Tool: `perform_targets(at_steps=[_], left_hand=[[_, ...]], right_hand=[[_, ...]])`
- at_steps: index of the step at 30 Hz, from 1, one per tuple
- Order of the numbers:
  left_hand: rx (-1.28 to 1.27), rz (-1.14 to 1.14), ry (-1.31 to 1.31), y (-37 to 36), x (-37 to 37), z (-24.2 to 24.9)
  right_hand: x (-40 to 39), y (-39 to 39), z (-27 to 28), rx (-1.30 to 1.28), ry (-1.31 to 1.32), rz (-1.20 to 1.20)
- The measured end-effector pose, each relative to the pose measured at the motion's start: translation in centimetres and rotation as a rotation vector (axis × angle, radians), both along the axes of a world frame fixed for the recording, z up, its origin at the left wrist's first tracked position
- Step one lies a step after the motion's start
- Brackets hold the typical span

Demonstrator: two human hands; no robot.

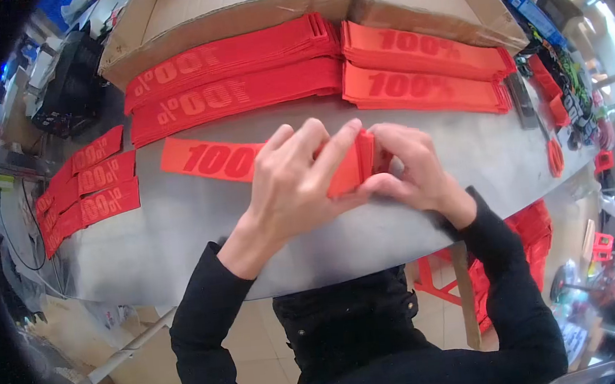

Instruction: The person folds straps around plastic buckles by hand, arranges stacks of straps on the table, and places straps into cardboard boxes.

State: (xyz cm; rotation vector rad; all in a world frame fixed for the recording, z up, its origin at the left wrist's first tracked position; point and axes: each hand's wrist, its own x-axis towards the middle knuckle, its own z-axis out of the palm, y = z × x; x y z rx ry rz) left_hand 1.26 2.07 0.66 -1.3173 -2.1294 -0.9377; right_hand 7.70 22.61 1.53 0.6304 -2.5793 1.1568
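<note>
A red-orange fabric strip (211,159) printed "100%" stretches across the middle of the grey table (181,247). My left hand (294,167) covers its middle, fingers over the far edge and thumb along the near edge, closed on it. At the strip's right end, my right hand (418,164) pinches the edge between thumb and fingers. Upright folded layers of red fabric show between the two hands. Part of the strip is hidden under my left hand.
Stacked red strips (233,96) and orange strips (423,90) lie along the back, before two cardboard boxes (248,14). Several small printed pieces (104,169) lie at left. Orange-handled scissors (554,156) and a dark bar-shaped object (521,100) are at right.
</note>
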Motion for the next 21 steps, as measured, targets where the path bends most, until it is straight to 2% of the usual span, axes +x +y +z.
perform_targets(at_steps=[4,9,12,14,16,18,21], left_hand=[[-0.014,-0.008,0.074,0.3,0.2,-0.8],[-0.045,0.009,0.080,-0.2,-0.3,0.6],[-0.020,0.117,0.080,-0.5,-1.2,1.2],[0.009,0.153,0.083,-1.0,-2.2,1.1],[0.077,0.234,0.081,-1.5,-3.0,1.2],[0.076,0.273,0.086,-1.7,-3.2,1.4],[0.079,0.352,0.087,-1.8,-3.2,1.8]], right_hand=[[-0.7,-0.4,-1.0,-0.136,-0.112,0.033],[-1.6,0.3,-0.7,-0.270,-0.106,0.054],[-2.6,1.4,0.7,-0.278,0.102,-0.095],[-2.7,3.8,0.7,-0.424,0.015,-0.256],[-3.1,7.4,-0.9,-0.401,0.103,-0.607],[-4.2,8.1,-0.4,-0.830,0.281,-0.656],[-4.2,7.4,-0.1,-0.876,0.268,-0.623]])
